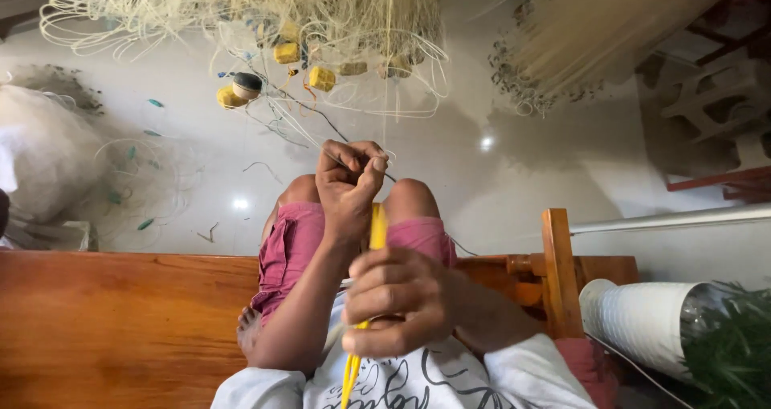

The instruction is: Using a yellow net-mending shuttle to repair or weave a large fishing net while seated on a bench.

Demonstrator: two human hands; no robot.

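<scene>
The person sits on a long brown wooden bench (pixel 120 321), and the view looks down over the knees in pink shorts (pixel 293 244) to a pale smooth floor (pixel 450 148). The left hand (pixel 347 186) is held out in front, its fingertips pinched on a thin pale fishing line (pixel 329 124) that runs away toward a heap of pale netting with yellow block floats (pixel 321 78). The right hand (pixel 401 301) is closer to the body — its fingers are clenched around a long yellow plastic netting needle (pixel 376 228), which points up toward the left hand. A white roll (pixel 634 321) lies at the right side.
</scene>
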